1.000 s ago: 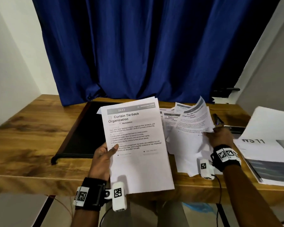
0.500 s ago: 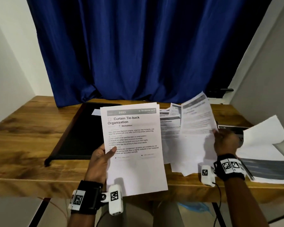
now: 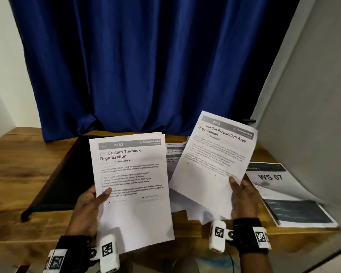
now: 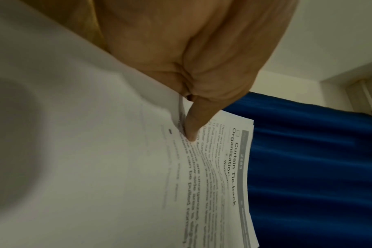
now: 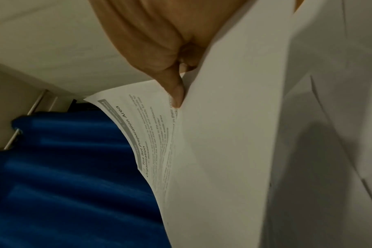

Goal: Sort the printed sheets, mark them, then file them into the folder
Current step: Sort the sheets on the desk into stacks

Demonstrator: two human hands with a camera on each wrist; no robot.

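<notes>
Above the counter (image 3: 18,174), the right hand (image 3: 244,196) has lifted the Tea Set sheet (image 3: 215,154) clear of the loose pile (image 3: 177,201), thumb and fingers pinching its lower edge. The left hand (image 3: 87,205) still clamps the Curtain Tie-back stack (image 3: 130,184). Sorting looks underway; the dark folder (image 3: 71,174) lies open beyond, unfilled.

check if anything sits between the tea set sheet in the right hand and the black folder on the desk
Yes: the Curtain Tie-back sheets, gripped by the left hand, hang between the Tea Set sheet and the black folder.
</notes>
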